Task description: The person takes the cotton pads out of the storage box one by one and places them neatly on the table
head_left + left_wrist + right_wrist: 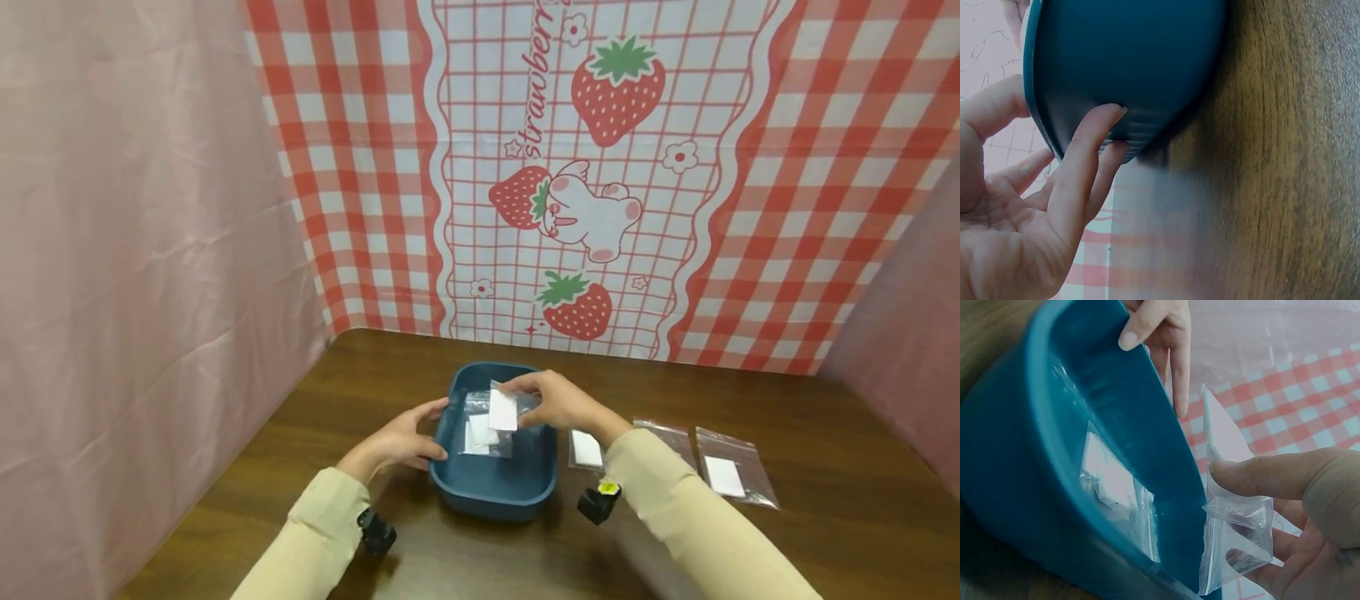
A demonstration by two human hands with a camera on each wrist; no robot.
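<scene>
Draped on the left with a pink curtain (150,250) and on the right with a duskier drape (911,333). Hung across the back with a red-and-white checked cloth (360,167), printed with strawberries (618,96), flowers (681,157) and sideways lettering (536,83). Furnished with a brown wooden table (825,467), catching a pale sheen (480,567) along the near side.

The table (360,379) is of brown wood. Directly on it stands a blue basin (495,507) — and to its right lie a first clear bag (587,448), just beside it, a middle bag (672,437) — partly hidden — and a right bag (756,475).
</scene>
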